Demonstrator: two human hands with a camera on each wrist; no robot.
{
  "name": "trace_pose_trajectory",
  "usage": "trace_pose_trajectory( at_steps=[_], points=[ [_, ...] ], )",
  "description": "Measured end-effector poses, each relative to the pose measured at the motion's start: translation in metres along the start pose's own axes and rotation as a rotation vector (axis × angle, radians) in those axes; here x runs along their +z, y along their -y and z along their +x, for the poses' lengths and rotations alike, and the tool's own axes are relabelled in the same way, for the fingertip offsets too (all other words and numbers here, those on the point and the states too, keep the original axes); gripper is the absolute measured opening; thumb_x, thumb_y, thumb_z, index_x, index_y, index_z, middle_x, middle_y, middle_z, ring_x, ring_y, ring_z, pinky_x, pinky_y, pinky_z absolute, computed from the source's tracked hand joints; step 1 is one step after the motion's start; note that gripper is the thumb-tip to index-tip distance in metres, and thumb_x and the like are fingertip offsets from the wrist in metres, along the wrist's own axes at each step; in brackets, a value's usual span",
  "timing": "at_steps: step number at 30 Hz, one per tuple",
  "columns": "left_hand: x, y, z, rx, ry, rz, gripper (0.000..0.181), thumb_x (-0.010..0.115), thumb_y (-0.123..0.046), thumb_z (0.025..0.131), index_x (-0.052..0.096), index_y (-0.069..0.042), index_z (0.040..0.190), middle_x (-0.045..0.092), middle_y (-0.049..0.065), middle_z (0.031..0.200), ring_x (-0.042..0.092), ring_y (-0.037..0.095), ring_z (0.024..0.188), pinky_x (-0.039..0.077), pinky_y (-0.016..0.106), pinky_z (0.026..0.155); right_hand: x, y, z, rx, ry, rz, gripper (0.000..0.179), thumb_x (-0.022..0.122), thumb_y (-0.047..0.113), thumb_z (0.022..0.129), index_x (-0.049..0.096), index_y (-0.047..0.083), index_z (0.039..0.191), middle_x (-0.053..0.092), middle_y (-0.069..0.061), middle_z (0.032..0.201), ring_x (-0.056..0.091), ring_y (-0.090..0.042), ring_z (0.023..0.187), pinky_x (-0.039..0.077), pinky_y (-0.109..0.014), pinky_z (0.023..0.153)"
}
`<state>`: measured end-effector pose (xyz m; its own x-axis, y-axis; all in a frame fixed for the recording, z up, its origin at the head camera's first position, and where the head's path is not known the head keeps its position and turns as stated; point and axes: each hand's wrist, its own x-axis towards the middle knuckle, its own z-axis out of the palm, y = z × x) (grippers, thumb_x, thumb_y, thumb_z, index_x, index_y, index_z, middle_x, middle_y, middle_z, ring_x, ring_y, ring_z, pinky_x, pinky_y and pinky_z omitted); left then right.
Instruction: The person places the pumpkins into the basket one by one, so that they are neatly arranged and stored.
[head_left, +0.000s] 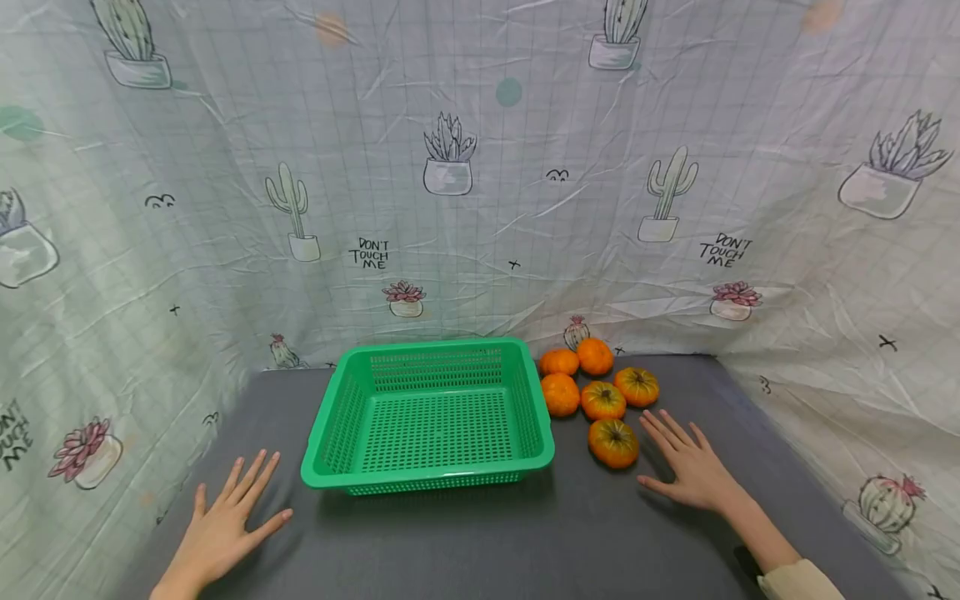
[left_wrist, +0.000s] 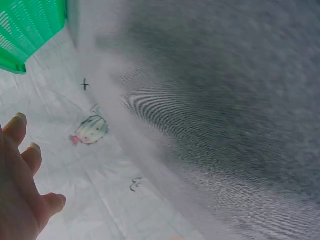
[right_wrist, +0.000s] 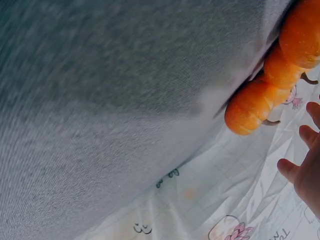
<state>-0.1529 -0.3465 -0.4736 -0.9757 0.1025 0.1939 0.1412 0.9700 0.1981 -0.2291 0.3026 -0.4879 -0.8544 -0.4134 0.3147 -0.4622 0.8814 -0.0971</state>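
Observation:
A green plastic basket (head_left: 427, 481) with slotted walls stands on the dark grey table, with nothing in it. Right of it lie several small orange pumpkins (head_left: 613, 444), some with greenish tops; in the right wrist view, stems show on the pumpkins (right_wrist: 248, 111). My left hand (head_left: 223, 525) is spread with straight fingers, left of the basket's near corner and apart from it. My right hand (head_left: 692, 471), also spread and holding nothing, is just to the right of the nearest pumpkin. Whether either palm touches the table I cannot tell.
A pale cloth (head_left: 480, 225) printed with cacti and lettering hangs behind the table and along both sides. The grey tabletop (head_left: 450, 550) stretches in front of the basket and between the hands. A light sleeve (head_left: 798, 581) covers the right forearm.

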Motion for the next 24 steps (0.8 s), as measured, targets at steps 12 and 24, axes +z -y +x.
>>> trace_pose_trajectory(
  at_steps=[12,24],
  points=[
    [-0.014,-0.017,0.005,0.08,-0.081,0.021,0.082,0.056,-0.051,0.081,0.009,-0.031,0.144,0.002,-0.006,0.152,-0.018,0.005,0.136,-0.023,0.061,0.099,-0.006,0.011,0.011,-0.049,0.001,0.005,0.083,0.061,0.053,0.075,0.028,0.015,0.141,0.03,-0.008,0.145,0.015,-0.02,0.138,0.016,-0.057,0.104],
    [-0.021,-0.03,0.021,0.118,-0.057,-0.013,0.081,0.053,-0.054,0.081,0.007,-0.03,0.145,0.002,-0.006,0.152,-0.01,0.017,0.14,-0.021,0.059,0.101,-0.01,0.017,0.025,-0.091,-0.026,-0.016,0.083,0.064,0.053,0.073,0.036,0.008,0.137,0.04,-0.013,0.138,0.029,-0.033,0.129,0.021,-0.057,0.1]
  ],
)
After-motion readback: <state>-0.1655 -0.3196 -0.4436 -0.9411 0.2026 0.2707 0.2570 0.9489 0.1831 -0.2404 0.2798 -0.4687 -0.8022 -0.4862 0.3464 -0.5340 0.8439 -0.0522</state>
